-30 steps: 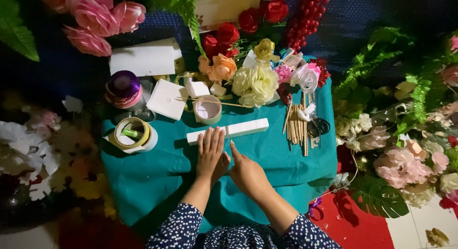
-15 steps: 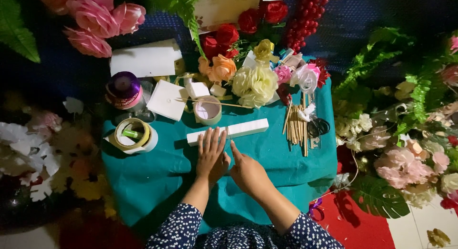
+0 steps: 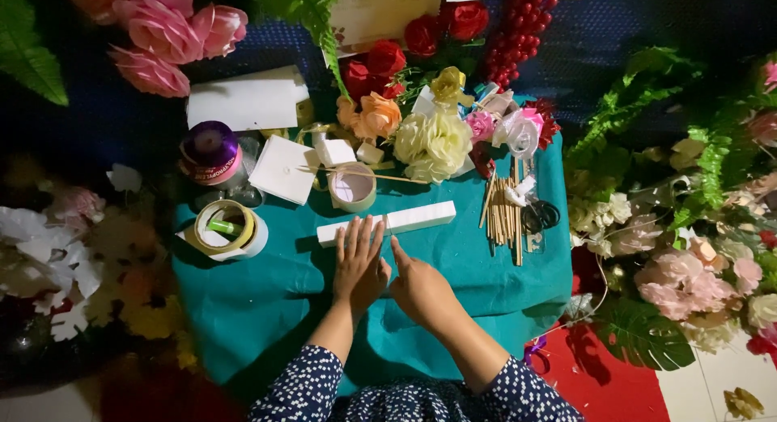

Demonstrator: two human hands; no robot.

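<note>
**Hands at a white foam bar**

Left hand (image 3: 358,264) lies flat, fingers spread, fingertips touching the white bar (image 3: 388,222) at 12 o'clock on the teal cloth (image 3: 267,309). Right hand (image 3: 417,284) is loosely curled, holding nothing, one finger reaching toward the bar. Wooden sticks (image 3: 503,216) lie at 2 o'clock.

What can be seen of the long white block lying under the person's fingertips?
The long white block is a slim rectangular bar, plain and matte, foam-like in look. It lies flat on the teal cloth, running left to right with its right end slightly higher. The left hand rests flat, fingers over its left part; the right hand points a finger at its near edge. A roll of tape sits just behind it.
</note>
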